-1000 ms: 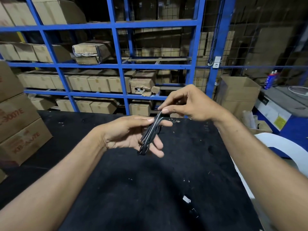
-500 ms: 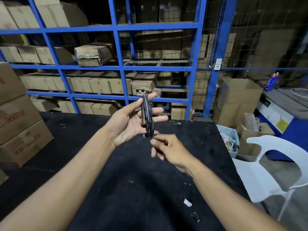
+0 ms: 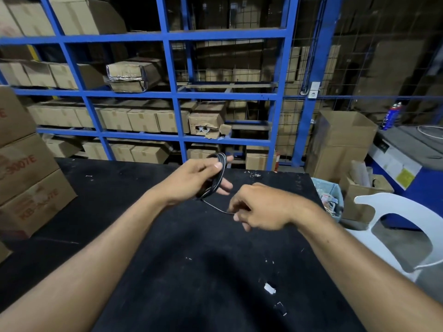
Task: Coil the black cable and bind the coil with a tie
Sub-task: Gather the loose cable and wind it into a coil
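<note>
A flat coil of black cable (image 3: 217,174) is gripped in my left hand (image 3: 194,179), thumb on top and fingers behind, held above the black table (image 3: 167,259). From the coil's lower end a single loose strand (image 3: 215,207) runs right to my right hand (image 3: 261,207), which pinches it between thumb and fingers. The strand's end is hidden inside the right fist. I see no tie.
Cardboard boxes (image 3: 28,178) are stacked at the table's left edge. A blue shelf rack (image 3: 177,94) full of cartons stands behind. To the right are a white plastic chair (image 3: 407,219), a bin (image 3: 328,197) and open boxes. Small white scraps (image 3: 269,288) lie on the table.
My left hand has tilted the coil from upright to slanted and lowered it a little. My right hand moved right and now draws a loose strand out from the coil's lower end.
</note>
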Demonstrator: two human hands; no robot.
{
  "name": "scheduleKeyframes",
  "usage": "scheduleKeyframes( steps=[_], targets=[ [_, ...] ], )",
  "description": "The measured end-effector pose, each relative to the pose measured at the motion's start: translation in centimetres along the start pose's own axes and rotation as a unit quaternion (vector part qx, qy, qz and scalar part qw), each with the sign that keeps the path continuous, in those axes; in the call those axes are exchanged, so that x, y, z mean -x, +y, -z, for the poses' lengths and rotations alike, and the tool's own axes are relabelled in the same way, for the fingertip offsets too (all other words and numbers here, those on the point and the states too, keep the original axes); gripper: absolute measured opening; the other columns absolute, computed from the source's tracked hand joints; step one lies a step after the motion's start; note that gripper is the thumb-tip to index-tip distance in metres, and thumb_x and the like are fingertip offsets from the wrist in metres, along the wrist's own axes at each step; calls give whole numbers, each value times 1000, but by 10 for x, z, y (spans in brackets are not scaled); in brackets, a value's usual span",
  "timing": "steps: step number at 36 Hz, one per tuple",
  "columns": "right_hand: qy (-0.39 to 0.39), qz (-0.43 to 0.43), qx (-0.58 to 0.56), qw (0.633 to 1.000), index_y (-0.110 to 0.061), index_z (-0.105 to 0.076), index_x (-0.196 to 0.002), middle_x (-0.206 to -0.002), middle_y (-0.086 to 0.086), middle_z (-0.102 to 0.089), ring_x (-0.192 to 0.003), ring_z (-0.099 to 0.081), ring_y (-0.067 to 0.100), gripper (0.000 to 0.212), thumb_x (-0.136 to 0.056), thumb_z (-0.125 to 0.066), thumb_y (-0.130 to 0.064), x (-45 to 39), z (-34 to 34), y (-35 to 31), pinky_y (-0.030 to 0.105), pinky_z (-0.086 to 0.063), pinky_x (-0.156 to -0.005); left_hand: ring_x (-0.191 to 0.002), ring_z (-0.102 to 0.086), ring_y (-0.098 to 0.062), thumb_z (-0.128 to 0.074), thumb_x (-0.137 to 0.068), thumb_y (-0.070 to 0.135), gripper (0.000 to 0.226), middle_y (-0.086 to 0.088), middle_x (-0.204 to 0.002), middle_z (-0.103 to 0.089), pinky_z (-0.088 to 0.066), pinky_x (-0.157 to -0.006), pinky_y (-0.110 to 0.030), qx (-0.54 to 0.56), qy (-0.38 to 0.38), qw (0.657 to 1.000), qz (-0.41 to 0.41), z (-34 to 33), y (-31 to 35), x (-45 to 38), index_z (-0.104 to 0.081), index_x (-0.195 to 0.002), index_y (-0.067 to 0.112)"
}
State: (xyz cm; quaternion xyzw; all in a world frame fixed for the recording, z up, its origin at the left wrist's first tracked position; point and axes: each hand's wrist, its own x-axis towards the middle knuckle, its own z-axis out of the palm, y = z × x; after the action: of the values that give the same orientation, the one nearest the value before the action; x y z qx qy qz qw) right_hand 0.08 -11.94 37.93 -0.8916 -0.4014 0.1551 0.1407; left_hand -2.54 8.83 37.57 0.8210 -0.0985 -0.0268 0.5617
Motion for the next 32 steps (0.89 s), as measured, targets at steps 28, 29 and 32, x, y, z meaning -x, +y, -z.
scheduleKeyframes(
  steps=[28,29,32],
  targets=[
    [342,127,-320,874,-16,-85,-91,-91,9,-80,-88,-73,27,6,-87,-86,-20,-19,1,61,47,-57,-84,-49,-21,-13,-37,-107,30,36,2,-61,-23,-50,-70,-37,296,-154,937,103,-24,-17,-1,-59,-87,10],
    [345,118,-311,878,-17,-86,-94,-94,7,-79,-92,-73,28,7,-89,-84,-21,-20,-2,61,48,-57,-86,-49,-18,-13,-38,-107,30,35,4,-60,-22,-43,-65,-33,314,-156,931,105,-24,-17,-1,-57,-83,12],
    [366,92,-231,897,-21,-86,-104,-102,1,-77,-98,-72,24,12,-96,-77,-23,-22,-12,58,46,-58,-85,-46,-15,-10,-38,-105,30,34,7,-57,-21,-32,-56,-28,357,-160,915,103,-24,-20,-2,-52,-78,15]
  ],
)
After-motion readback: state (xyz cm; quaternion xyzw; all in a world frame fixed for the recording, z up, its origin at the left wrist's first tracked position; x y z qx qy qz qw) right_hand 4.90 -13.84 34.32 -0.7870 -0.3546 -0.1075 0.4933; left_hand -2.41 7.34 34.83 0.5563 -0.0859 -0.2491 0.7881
